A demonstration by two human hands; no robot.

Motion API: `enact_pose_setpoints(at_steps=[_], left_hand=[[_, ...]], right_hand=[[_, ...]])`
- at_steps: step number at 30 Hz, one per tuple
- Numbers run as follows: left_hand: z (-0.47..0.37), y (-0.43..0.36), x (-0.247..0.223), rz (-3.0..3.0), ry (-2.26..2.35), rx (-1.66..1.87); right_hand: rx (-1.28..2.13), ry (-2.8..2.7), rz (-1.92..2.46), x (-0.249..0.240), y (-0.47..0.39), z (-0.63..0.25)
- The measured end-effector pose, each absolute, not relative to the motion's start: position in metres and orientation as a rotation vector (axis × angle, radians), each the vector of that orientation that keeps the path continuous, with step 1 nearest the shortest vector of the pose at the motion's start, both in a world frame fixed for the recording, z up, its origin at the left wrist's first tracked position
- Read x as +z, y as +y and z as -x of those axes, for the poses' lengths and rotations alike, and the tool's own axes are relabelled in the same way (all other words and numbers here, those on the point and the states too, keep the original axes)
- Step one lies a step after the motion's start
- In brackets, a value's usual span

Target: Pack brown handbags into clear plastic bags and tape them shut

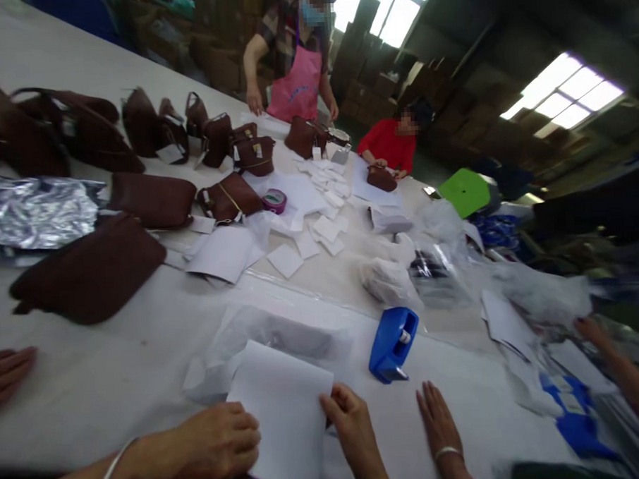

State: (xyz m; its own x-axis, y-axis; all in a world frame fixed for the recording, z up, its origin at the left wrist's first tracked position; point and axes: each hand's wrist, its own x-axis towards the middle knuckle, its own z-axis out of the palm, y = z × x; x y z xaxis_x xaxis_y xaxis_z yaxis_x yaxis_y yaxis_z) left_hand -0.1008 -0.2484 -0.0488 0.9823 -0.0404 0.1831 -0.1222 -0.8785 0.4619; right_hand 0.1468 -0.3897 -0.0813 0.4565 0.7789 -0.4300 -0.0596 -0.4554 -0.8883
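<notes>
A white sheet of paper (285,417) stands tilted between my two hands at the near edge of the table. My left hand (201,442), with a white band at the wrist, has its fingers curled around the sheet's left edge. At the opposite edge, my right hand (351,422) pinches the paper between thumb and fingers. Just behind the sheet lies a translucent plastic bag (302,335), partly covered by it; its contents are unclear. A blue tape dispenser (394,343) sits to the right, apart from my right hand.
Other people's hands rest on the table: one hand (439,418) at right, another hand (8,377) at far left. Brown bags (93,270) line the left side. Loose white papers (299,251) and a purple tape roll (274,200) lie mid-table. Two people work across it.
</notes>
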Motion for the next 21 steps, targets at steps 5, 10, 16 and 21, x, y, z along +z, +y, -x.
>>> enact_pose_setpoints(at_steps=[5, 10, 16, 21], left_hand=[[0.103, -0.246, -0.04, -2.656, -0.102, 0.201], [0.096, -0.24, -0.038, -2.723, -0.068, 0.166], [0.092, -0.235, -0.05, -2.681, 0.033, 0.058], [0.078, -0.218, -0.052, -2.669, 0.094, 0.113]], right_hand=[[0.779, -0.833, 2.011, -0.101, -0.409, -0.135], [0.603, -1.06, 2.0, -0.084, -0.381, -0.149], [0.6, -1.218, 1.996, -0.083, -0.364, -0.16], [0.638, -1.084, 2.049, -0.091, -0.35, -0.175]])
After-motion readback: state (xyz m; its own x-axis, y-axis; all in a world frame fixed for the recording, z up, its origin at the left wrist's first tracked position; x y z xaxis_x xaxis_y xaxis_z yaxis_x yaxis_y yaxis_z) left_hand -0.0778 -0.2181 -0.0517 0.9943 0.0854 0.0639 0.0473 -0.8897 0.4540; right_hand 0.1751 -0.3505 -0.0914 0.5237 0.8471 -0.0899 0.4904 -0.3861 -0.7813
